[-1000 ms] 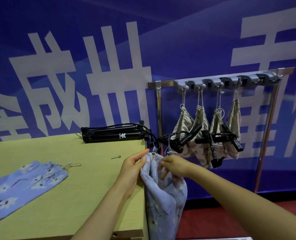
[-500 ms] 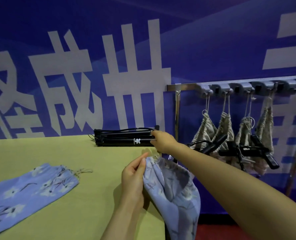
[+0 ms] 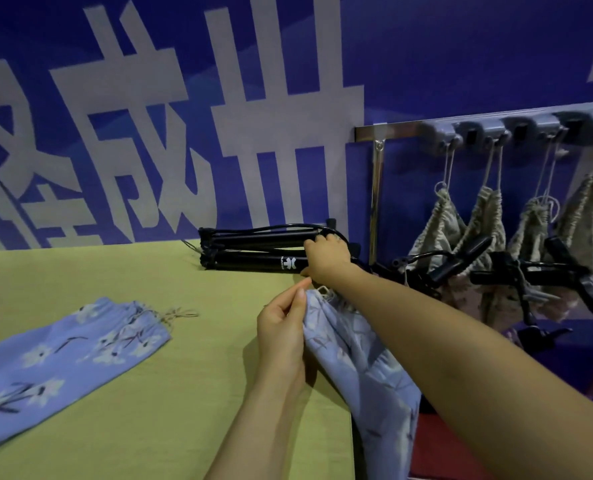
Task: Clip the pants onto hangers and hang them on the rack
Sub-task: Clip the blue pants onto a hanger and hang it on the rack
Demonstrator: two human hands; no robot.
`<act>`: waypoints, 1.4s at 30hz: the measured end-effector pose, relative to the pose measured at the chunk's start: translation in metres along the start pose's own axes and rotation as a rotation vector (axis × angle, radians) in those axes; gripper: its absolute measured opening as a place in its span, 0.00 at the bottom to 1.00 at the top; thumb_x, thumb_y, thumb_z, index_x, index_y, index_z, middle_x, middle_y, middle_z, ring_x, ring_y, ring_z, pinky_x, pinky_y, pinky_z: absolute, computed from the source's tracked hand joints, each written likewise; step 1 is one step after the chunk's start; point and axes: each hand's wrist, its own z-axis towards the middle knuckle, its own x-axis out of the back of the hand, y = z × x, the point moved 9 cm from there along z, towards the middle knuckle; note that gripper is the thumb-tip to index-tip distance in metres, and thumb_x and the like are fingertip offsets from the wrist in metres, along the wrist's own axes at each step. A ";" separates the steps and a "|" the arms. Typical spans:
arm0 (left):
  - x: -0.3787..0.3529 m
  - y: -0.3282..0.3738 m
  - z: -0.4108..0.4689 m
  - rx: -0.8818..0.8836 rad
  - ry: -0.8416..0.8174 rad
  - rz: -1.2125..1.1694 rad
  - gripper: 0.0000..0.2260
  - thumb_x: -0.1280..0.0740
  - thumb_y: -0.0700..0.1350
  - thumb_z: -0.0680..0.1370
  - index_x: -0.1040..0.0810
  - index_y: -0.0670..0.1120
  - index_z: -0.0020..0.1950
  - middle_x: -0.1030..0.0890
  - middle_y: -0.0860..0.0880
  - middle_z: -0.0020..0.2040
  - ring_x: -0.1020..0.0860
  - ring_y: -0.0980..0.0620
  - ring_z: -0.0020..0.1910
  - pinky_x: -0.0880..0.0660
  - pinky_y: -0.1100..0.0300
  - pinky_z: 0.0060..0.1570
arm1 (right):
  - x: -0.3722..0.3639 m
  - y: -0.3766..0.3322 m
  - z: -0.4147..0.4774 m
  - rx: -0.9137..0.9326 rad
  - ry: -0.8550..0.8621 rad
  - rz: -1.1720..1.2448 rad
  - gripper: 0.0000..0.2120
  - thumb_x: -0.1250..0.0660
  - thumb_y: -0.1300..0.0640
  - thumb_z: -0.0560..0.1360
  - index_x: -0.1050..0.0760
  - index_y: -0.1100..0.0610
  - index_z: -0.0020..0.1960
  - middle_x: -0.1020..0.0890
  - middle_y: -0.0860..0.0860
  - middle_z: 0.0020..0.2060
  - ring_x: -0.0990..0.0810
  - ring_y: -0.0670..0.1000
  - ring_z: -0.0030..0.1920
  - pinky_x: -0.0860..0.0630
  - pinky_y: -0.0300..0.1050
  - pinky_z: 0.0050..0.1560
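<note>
Table (image 3: 149, 393): flat, matte, yellow-green top, straight right edge.

Pants (image 3: 357, 358): thin, soft, pale blue cloth with a faint white flower print; gathered waistband uppermost at the table's right edge; the rest hangs limp off that edge in loose folds; a small pale loop shows at the waistband.

Left hand (image 3: 281, 337): thumb and forefinger pinch the waistband, other fingers curled beneath; grip nearly closed on the cloth.

Right hand (image 3: 326, 258): reaches over the pants to the bundle (image 3: 253, 251) at the table's back edge; fingers curled over its right end, gripping it.

Bundle: long, smooth black rods lying side by side, a thin curved black wire over the top, a white mark on the front rod.

Second pants (image 3: 63, 351): same blue print, flat on the table at left, drawstring trailing off the waistband.

Rack (image 3: 461, 124): shiny metal bar and post, grey hooks along it; beige garments (image 3: 440, 230) with a coarse puckered texture hang by cords; black clips (image 3: 496, 268) just below them.

Wall (image 3: 426, 46): blue, large pale characters.
</note>
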 end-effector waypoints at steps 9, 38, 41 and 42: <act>0.002 0.005 -0.005 0.011 0.042 -0.047 0.11 0.36 0.48 0.78 0.18 0.43 0.50 0.16 0.41 0.50 0.18 0.45 0.51 0.22 0.53 0.54 | 0.051 0.000 -0.054 0.110 0.288 0.044 0.17 0.33 0.50 0.75 0.30 0.58 0.59 0.22 0.55 0.57 0.25 0.58 0.58 0.34 0.50 0.57; -0.032 0.023 -0.036 0.241 0.244 -0.312 0.25 0.27 0.65 0.63 0.29 0.44 0.33 0.26 0.47 0.32 0.25 0.47 0.35 0.24 0.53 0.40 | 0.160 0.023 -0.268 0.510 0.802 0.141 0.15 0.36 0.49 0.74 0.27 0.56 0.56 0.22 0.52 0.51 0.28 0.50 0.52 0.35 0.43 0.55; -0.041 0.018 -0.035 0.269 0.184 -0.327 0.26 0.27 0.66 0.61 0.33 0.46 0.30 0.29 0.48 0.28 0.28 0.49 0.30 0.25 0.55 0.36 | 0.122 0.030 -0.253 0.211 0.416 0.776 0.12 0.36 0.45 0.75 0.25 0.54 0.49 0.21 0.48 0.45 0.24 0.46 0.45 0.29 0.37 0.45; -0.043 0.015 -0.033 0.270 0.174 -0.322 0.28 0.27 0.68 0.58 0.30 0.45 0.32 0.26 0.46 0.31 0.25 0.48 0.32 0.23 0.54 0.40 | 0.104 0.037 -0.246 0.035 0.244 1.113 0.14 0.35 0.43 0.74 0.24 0.53 0.49 0.20 0.49 0.45 0.22 0.46 0.45 0.26 0.39 0.46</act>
